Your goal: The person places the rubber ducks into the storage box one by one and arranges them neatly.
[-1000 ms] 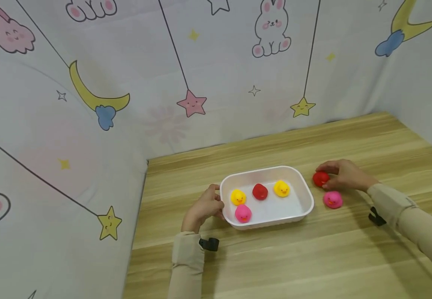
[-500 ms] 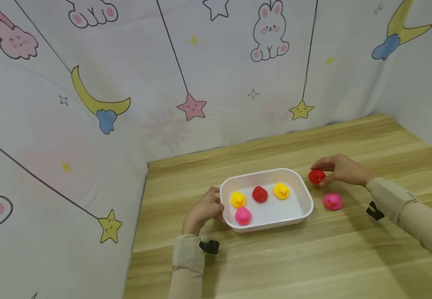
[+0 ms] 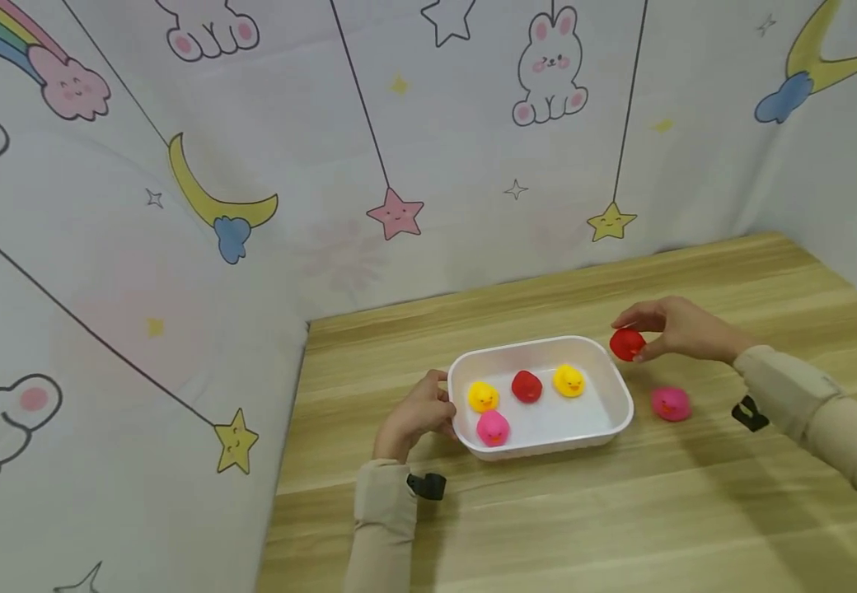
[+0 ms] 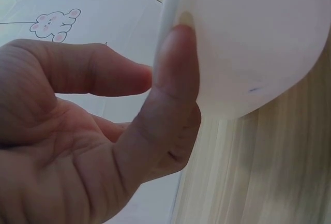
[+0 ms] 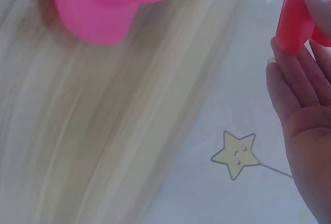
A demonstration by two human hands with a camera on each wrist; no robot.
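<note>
At the white plastic tray's (image 3: 547, 445) left end, my left hand (image 3: 421, 412) holds the rim. The left wrist view shows a fingertip (image 4: 178, 53) lying against the tray's outer wall (image 4: 258, 43), with another digit meeting the rim. Inside the tray sit two yellow rubber ducks (image 3: 484, 397), a red one (image 3: 526, 386) and a pink one (image 3: 493, 428). Just beyond the tray's right end, my right hand (image 3: 684, 331) pinches a red rubber duck (image 3: 626, 344) between thumb and fingers; the right wrist view has this red duck (image 5: 295, 22) at its upper right.
A pink rubber duck (image 3: 671, 403) stands on the wooden table (image 3: 547, 527), right of the tray and below my right hand. White cloth (image 3: 458, 148) printed with stars, moons and rabbits encloses the table at the back and sides.
My right hand, holding the red duck, has risen slightly and come closer to the tray's right end. The left hand stays on the tray. The head view has shifted a little.
</note>
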